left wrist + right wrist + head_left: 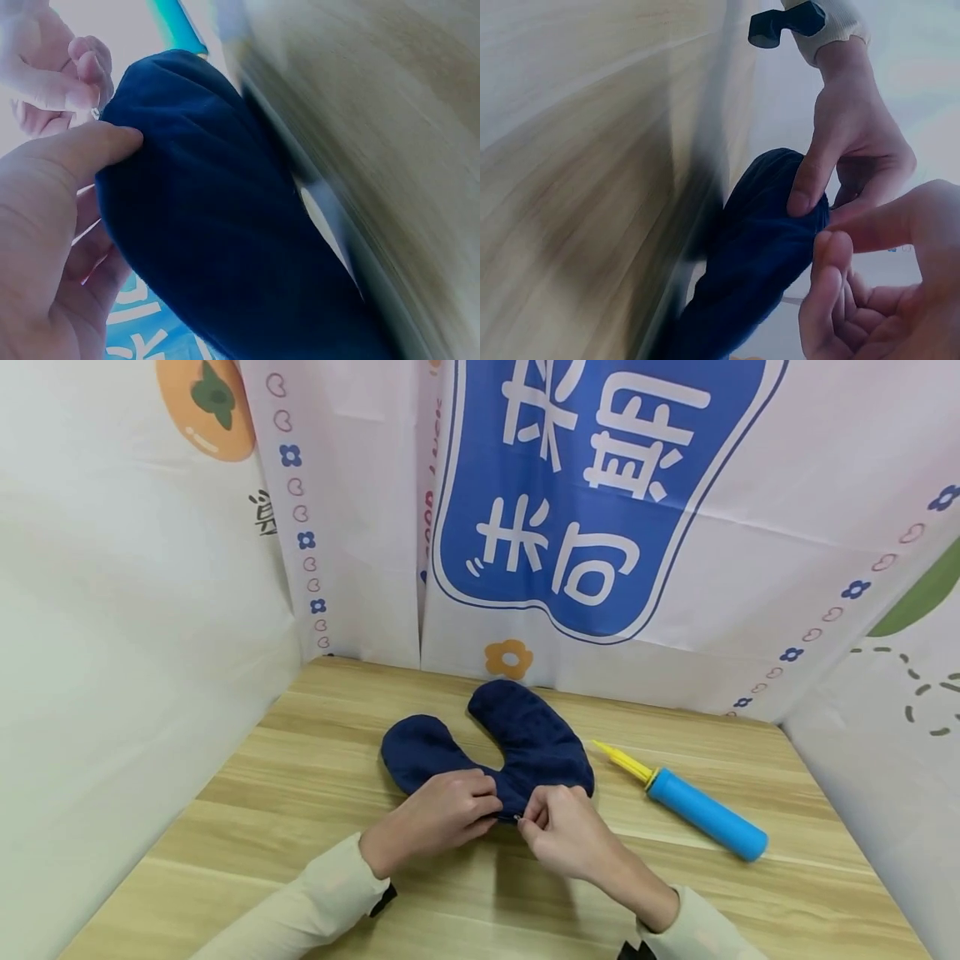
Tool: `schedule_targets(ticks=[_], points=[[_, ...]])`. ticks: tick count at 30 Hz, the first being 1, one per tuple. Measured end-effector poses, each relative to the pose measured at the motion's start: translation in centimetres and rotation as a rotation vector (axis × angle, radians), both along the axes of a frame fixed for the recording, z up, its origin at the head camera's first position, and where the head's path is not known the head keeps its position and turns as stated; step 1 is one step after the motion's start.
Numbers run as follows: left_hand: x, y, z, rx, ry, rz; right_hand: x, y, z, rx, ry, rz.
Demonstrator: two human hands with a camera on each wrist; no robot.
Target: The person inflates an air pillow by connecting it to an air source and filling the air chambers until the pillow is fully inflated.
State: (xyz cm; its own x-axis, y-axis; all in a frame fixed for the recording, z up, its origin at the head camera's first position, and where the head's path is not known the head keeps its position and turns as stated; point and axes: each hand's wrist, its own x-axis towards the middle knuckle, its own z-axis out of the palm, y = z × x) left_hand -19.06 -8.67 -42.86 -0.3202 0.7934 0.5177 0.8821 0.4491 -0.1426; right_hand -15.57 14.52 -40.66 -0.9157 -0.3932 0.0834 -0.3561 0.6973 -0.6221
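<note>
A navy blue U-shaped neck pillow (536,735) lies on the wooden table, its two arms pointing away from me and its curved middle toward me. My left hand (453,810) grips the fabric along the near edge, thumb on one face and fingers on the other, as the left wrist view shows. Close beside it, my right hand (561,828) pinches a small metallic zipper pull (517,817) at that same edge. In the left wrist view the pull (96,113) shows at the right fingertips. The rest of the zipper is hidden by the hands and fabric.
To the right of the pillow lies a blue hand pump (708,814) with a yellow nozzle (626,762) pointing toward the back left. White printed cloth (360,527) stands behind the wooden table (277,793) and along both sides.
</note>
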Motion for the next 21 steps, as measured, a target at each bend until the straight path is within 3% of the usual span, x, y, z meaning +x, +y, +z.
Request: schedule_targets(ticks=[13, 21], points=[[0.12, 0.14, 0.22, -0.019, 0.057, -0.001, 0.23, 0.24, 0.36, 0.049, 0.044, -0.011], [0.13, 0.21, 0.24, -0.006, -0.017, 0.001, -0.07, 0.2, 0.34, -0.002, -0.01, 0.012]])
